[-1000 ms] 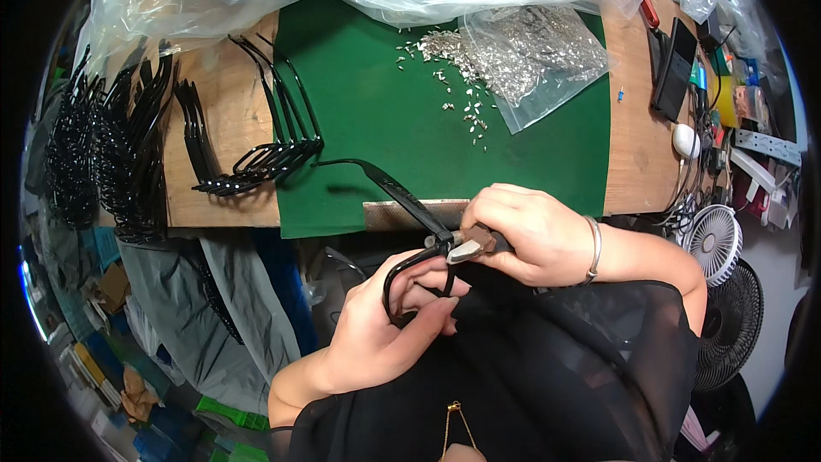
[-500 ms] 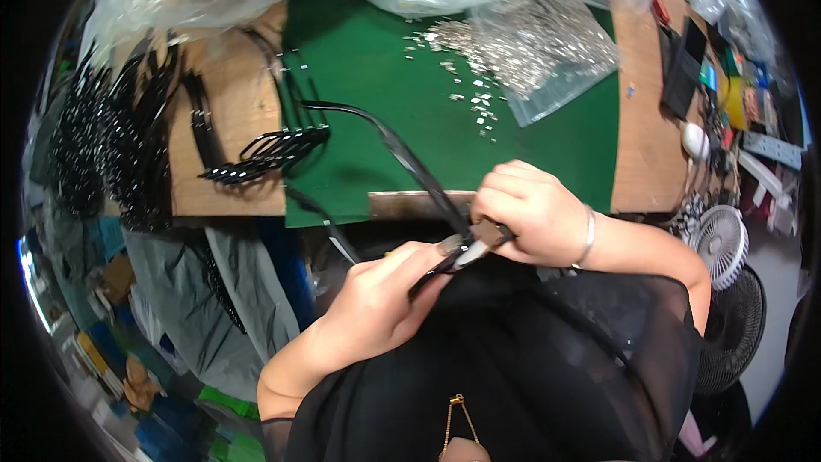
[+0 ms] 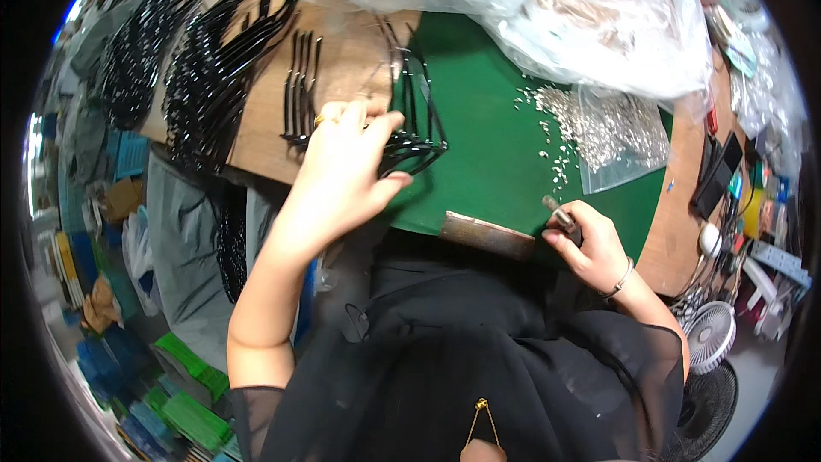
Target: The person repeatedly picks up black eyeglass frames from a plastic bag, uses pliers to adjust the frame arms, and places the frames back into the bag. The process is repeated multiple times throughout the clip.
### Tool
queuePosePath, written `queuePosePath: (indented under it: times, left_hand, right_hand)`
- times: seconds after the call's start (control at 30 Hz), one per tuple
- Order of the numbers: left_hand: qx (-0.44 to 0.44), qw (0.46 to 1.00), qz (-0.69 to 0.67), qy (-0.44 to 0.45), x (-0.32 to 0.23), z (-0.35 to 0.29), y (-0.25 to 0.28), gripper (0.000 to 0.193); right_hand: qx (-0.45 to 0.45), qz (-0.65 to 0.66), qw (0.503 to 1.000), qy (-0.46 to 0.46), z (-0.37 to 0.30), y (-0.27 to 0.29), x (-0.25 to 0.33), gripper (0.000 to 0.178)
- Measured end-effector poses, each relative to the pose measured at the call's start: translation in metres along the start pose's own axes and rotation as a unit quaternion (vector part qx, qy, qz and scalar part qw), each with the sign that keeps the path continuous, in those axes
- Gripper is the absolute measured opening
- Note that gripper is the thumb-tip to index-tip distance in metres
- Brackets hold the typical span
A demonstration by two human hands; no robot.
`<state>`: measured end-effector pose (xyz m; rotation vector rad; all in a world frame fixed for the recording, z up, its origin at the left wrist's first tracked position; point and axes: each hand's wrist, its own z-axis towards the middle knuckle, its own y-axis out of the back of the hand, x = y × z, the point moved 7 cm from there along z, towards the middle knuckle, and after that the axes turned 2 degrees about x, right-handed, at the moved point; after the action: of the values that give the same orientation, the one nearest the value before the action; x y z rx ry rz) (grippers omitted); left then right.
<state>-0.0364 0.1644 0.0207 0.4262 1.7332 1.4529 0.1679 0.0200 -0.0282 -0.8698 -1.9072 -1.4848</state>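
In the head view, across the left edge of the green mat [image 3: 487, 154]: a row of black glasses frames [image 3: 423, 151].
Left hand [image 3: 342, 145]: over that row, thumb and fingers spread apart; contact cannot be told.
Right hand [image 3: 592, 244]: at the mat's near right edge, fingers wrapped around a metal-tipped tool [image 3: 562, 218].
Silver pieces [image 3: 564, 115]: on the mat's right part, some inside a clear bag [image 3: 611, 173].

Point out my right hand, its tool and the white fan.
Right hand [image 3: 598, 250]: head view, back of the hand.
Tool [image 3: 561, 218]: head view, metal part.
White fan [image 3: 710, 336]: head view, front grille.
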Motion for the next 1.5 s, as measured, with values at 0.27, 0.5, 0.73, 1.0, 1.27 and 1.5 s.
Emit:
queuePosePath:
  times: [0.27, 0.5, 0.73, 1.0, 1.27, 1.5]
  left_hand:
    - [0.008, 0.993, 0.104, 0.051, 0.009, -0.069, -0.031, 0.029]
    - [-0.157, 0.986, 0.061, -0.001, 0.059, -0.07, 0.046, 0.044]
    - [-0.193, 0.948, 0.214, 0.132, 0.229, 0.03, 0.087, 0.025]
    - [-0.188, 0.915, 0.287, 0.21, 0.293, 0.028, 0.11, 0.016]
    - [0.014, 0.909, 0.332, 0.253, 0.286, 0.034, 0.094, 0.04]
    - [-0.177, 0.984, 0.0, -0.031, 0.025, 0.119, 0.082, 0.028]
  right_hand:
    - [0.02, 0.037, 0.998, -0.037, -0.001, -0.003, 0.001, 0.016]
    - [-0.009, 0.068, 0.996, -0.06, 0.001, -0.002, -0.006, 0.016]
    - [0.01, -0.009, 0.997, -0.07, 0.002, -0.007, 0.003, 0.017]
    - [-0.009, -0.013, 0.995, -0.094, 0.003, -0.002, 0.005, 0.018]
    - [-0.035, 0.062, 0.996, -0.059, 0.011, 0.018, -0.001, 0.02]
    - [-0.083, 0.131, 0.985, -0.073, 0.003, 0.018, -0.022, 0.02]
